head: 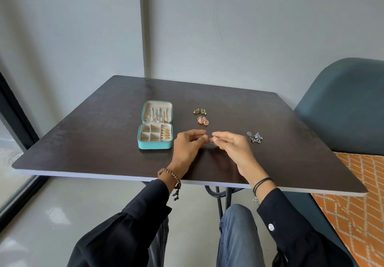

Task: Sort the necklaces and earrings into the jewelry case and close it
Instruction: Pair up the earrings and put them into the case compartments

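The person is sitting at a dark table (99, 125), and both hands are meeting just below the middle of the frame. The left hand (187, 145) and the right hand (232, 146) are hovering close together over the tabletop, fingertips almost touching. Each is pinching a thin wire piece (211, 142) between thumb and forefinger. It is too small to tell whether it is one earring or two.

Just to the left of the hands, the teal jewelry case (154, 145) is lying open. Its lid (145, 108) is folded back toward the top of the frame, and silver necklaces (156, 116) are hanging inside it. In the divided base, gold earrings (165, 134) are sitting in the right-hand column, while the square compartments beside them are showing only pale lining.

Above the hands, two pairs are lying loose on the table: green earrings (200, 111) farther up and pink earrings (203, 120) just below them. To the right of the right hand, silver earrings (255, 137) are resting well apart from the case.

A beaded bracelet (169, 173) is circling the left wrist and black cords (262, 182) the right — both arms are wearing dark sleeves. A teal chair (342, 104) is standing at the right edge, with an orange patterned rug (357, 204) beneath it.
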{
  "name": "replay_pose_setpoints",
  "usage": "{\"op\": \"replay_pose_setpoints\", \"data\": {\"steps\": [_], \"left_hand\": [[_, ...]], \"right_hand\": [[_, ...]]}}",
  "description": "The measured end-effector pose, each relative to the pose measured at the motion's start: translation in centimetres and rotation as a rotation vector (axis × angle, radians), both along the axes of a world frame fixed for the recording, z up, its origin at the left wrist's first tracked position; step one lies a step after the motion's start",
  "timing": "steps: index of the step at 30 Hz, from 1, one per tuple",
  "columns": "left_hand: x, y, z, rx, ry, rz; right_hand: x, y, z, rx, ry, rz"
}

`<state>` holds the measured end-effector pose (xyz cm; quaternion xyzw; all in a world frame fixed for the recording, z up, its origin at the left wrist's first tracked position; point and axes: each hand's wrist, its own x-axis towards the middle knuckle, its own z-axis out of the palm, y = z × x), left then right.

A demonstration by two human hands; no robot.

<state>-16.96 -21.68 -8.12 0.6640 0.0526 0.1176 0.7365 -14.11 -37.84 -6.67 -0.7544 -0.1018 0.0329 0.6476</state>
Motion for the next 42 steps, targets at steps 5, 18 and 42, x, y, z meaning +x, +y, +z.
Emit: {"op": "replay_pose_setpoints", "data": {"steps": [5, 18, 42], "left_hand": [[1.3, -0.6, 0.3, 0.388, -0.077, 0.157], [4.4, -0.3, 0.3, 0.792, 0.057, 0.205], [2.9, -7.3, 1.6, 0.618, -0.211, -0.016]], "right_hand": [[1.9, 0.9, -0.8, -0.104, -0.068, -0.086], [5.6, 2.6, -1.6, -0.319, -0.262, -0.133], [3.1, -6.0, 0.9, -0.325, -0.375, -0.362]]}}
